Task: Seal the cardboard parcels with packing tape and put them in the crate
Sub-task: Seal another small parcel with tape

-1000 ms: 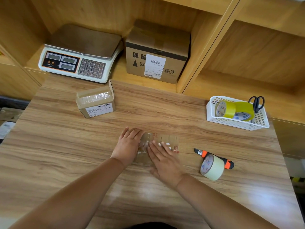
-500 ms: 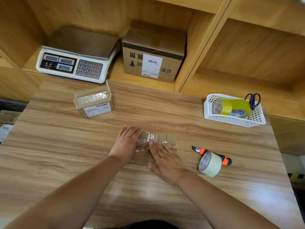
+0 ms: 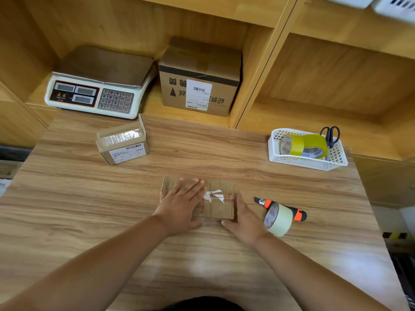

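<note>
A flat cardboard parcel [image 3: 219,202] lies in the middle of the wooden table [image 3: 89,221], with tape and red marks across its top. My left hand [image 3: 182,206] presses flat on its left half, fingers straight. My right hand [image 3: 243,217] rests against the parcel's right side, fingers straight. A roll of pale packing tape [image 3: 278,218] stands just right of my right hand, in front of an orange utility knife [image 3: 298,214]. A second small parcel [image 3: 122,143] with a barcode label sits at the back left, one flap up.
A white basket [image 3: 307,161] at the right holds yellow tape rolls [image 3: 303,145] and scissors [image 3: 330,134]. On the shelf behind stand a digital scale [image 3: 98,86] and a larger labelled box [image 3: 199,79]. No crate is in view.
My left hand slid onto the top of the parcel. My right hand moved off its top to its right side, uncovering the taped surface.
</note>
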`<action>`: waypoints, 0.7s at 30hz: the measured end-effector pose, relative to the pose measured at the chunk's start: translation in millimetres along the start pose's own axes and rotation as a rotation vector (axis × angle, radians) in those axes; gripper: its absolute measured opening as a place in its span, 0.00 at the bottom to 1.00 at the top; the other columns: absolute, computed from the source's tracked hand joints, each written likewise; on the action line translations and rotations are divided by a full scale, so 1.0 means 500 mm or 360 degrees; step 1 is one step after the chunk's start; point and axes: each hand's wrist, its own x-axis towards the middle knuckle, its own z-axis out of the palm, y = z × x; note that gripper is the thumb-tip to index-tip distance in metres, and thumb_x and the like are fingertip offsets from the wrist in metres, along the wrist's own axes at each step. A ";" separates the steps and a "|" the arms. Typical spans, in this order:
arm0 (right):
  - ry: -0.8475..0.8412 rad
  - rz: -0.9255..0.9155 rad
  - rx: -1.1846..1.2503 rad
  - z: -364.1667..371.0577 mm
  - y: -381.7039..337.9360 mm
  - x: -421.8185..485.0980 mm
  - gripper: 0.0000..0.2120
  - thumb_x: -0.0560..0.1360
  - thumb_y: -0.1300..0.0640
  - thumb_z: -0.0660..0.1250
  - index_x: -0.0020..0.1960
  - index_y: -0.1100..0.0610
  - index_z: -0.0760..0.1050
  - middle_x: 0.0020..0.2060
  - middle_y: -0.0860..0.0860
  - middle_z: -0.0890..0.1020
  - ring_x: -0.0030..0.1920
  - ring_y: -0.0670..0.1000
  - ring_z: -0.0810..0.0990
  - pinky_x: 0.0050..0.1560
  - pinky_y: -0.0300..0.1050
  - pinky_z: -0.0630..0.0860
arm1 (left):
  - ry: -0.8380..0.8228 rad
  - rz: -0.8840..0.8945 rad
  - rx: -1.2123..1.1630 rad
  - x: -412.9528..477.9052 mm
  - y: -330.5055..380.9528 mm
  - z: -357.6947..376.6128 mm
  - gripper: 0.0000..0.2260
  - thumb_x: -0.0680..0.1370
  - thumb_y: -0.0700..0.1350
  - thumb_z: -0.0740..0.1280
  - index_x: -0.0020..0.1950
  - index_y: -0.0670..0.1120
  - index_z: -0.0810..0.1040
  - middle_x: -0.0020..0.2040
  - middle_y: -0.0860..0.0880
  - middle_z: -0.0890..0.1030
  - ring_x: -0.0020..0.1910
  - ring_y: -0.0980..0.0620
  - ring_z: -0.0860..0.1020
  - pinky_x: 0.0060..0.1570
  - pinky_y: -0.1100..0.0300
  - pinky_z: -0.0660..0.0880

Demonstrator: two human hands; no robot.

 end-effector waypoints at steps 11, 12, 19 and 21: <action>0.0293 0.0067 0.1176 -0.019 -0.035 0.019 0.20 0.76 0.59 0.66 0.67 0.49 0.72 0.53 0.46 0.81 0.52 0.45 0.79 0.50 0.33 0.71 | -0.0094 -0.0083 -0.0015 0.029 -0.003 -0.073 0.25 0.84 0.52 0.49 0.79 0.46 0.48 0.79 0.48 0.50 0.77 0.53 0.49 0.73 0.61 0.45; 0.0315 0.0088 0.1340 -0.024 -0.039 0.020 0.19 0.76 0.62 0.66 0.66 0.51 0.73 0.51 0.45 0.82 0.50 0.44 0.79 0.50 0.34 0.72 | -0.0052 -0.0128 -0.0056 0.031 -0.006 -0.081 0.24 0.84 0.52 0.50 0.78 0.47 0.51 0.78 0.49 0.54 0.77 0.53 0.54 0.72 0.61 0.52; 0.0162 0.0385 0.1939 -0.041 -0.076 0.028 0.24 0.77 0.65 0.64 0.70 0.49 0.66 0.59 0.55 0.77 0.57 0.54 0.78 0.50 0.47 0.78 | 0.0105 -0.0329 -0.0299 0.043 -0.004 -0.100 0.17 0.82 0.51 0.55 0.71 0.52 0.65 0.63 0.49 0.77 0.59 0.45 0.78 0.51 0.53 0.75; 0.0222 0.0370 0.1955 -0.043 -0.084 0.030 0.22 0.77 0.67 0.62 0.69 0.52 0.67 0.57 0.56 0.77 0.52 0.51 0.79 0.49 0.43 0.78 | 0.0153 -0.0363 -0.0350 0.040 -0.001 -0.099 0.17 0.83 0.51 0.55 0.71 0.52 0.64 0.64 0.48 0.76 0.59 0.45 0.77 0.51 0.53 0.76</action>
